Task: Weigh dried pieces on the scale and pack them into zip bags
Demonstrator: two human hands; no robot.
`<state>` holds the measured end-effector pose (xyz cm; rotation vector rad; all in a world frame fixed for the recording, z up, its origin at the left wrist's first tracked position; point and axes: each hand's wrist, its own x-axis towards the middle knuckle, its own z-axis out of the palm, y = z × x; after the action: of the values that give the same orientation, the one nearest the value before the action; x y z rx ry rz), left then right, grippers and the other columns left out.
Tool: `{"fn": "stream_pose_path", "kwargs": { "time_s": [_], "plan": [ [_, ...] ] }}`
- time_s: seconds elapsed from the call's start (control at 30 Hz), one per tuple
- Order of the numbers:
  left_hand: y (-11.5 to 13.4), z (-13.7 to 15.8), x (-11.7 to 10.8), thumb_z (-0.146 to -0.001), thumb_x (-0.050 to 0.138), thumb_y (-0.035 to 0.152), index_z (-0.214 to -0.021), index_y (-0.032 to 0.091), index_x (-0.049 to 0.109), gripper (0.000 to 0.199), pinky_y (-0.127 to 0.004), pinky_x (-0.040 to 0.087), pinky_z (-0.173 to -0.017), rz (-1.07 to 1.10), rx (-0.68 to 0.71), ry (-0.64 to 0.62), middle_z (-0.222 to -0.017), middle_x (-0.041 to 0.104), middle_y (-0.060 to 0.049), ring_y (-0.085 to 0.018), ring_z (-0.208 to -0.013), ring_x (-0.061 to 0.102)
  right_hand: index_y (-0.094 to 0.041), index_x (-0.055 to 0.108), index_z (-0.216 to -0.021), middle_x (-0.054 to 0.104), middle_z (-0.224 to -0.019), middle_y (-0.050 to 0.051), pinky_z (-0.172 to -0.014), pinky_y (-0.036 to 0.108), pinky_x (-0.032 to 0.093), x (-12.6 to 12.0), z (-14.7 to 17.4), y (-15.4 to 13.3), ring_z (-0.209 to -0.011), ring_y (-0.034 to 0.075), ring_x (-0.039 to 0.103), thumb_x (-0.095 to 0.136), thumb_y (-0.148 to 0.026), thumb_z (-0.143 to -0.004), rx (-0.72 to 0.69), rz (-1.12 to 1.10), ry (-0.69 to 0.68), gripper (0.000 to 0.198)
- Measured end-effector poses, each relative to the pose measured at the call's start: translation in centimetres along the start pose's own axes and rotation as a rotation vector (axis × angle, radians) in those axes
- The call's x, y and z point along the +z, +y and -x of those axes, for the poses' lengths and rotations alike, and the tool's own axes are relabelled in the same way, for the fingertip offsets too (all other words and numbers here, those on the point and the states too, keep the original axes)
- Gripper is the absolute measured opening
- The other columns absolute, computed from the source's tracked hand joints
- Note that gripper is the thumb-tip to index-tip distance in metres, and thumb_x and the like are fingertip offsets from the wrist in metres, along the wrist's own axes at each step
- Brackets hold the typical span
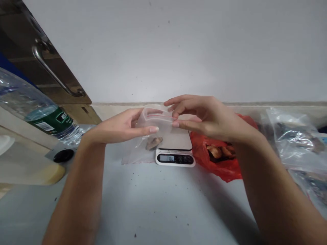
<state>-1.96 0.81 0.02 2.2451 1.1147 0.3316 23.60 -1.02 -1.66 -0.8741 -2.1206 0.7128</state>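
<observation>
My left hand (122, 126) grips the left side of a clear zip bag (145, 126), its thumb lying across the front. At the bag's right edge, my right hand (204, 117) pinches the rim near the red zip line. The bag's mouth stands partly apart. A brown dried piece, perhaps a mushroom slice (154, 143), shows through the lower bag. Behind and beneath the bag is a white kitchen scale (176, 163) with a display reading 0.0. Right of the scale, a red plastic bag (227, 172) holds several brown dried pieces (216, 152), partly hidden by my right forearm.
A tilted water bottle (48, 119) and a translucent container (28, 166) are at the left, near a black round cap (63, 155). Filled clear bags (296, 136) lie at the far right. A white wall (163, 51) rises behind the grey table (153, 211), which has dark crumbs.
</observation>
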Motion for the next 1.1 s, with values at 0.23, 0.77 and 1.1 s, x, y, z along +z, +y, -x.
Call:
{"fn": "stream_pose_path", "kwargs": {
  "time_s": [0.23, 0.77, 1.1],
  "plan": [
    [0.2, -0.5, 0.3, -0.088, 0.069, 0.044, -0.106, 0.023, 0.080, 0.030, -0.030, 0.061, -0.076, 0.100, 0.016, 0.220, -0.096, 0.083, -0.005, -0.025, -0.092, 0.079, -0.024, 0.064, -0.070, 0.064, -0.073, 0.003, -0.059, 0.032, 0.045, 0.1, -0.1, -0.6, -0.071, 0.020, 0.061, 0.074, -0.070, -0.081, 0.119, 0.107, 0.213, 0.048],
    [1.9, -0.6, 1.8, -0.086, 0.067, 0.031, -0.072, 0.021, 0.079, 0.021, -0.029, 0.058, -0.067, 0.036, 0.163, 0.499, -0.078, 0.081, -0.002, -0.021, -0.076, 0.075, -0.025, 0.068, -0.081, 0.069, -0.076, 0.002, -0.070, 0.034, 0.051, -1.3, 0.7, -1.6, -0.072, 0.020, 0.064, 0.076, -0.045, -0.085, 0.102, 0.186, 0.195, 0.022],
    [3.0, -0.8, 2.6, -0.094, 0.059, 0.031, -0.086, 0.025, 0.082, 0.025, -0.026, 0.053, -0.068, -0.127, 0.238, 0.412, -0.077, 0.079, 0.001, -0.019, -0.076, 0.073, -0.022, 0.068, -0.072, 0.071, -0.074, 0.001, -0.066, 0.031, 0.049, 0.8, -0.3, -2.5, -0.074, 0.019, 0.065, 0.066, -0.018, -0.087, 0.124, 0.170, 0.118, 0.016]
  ]
}}
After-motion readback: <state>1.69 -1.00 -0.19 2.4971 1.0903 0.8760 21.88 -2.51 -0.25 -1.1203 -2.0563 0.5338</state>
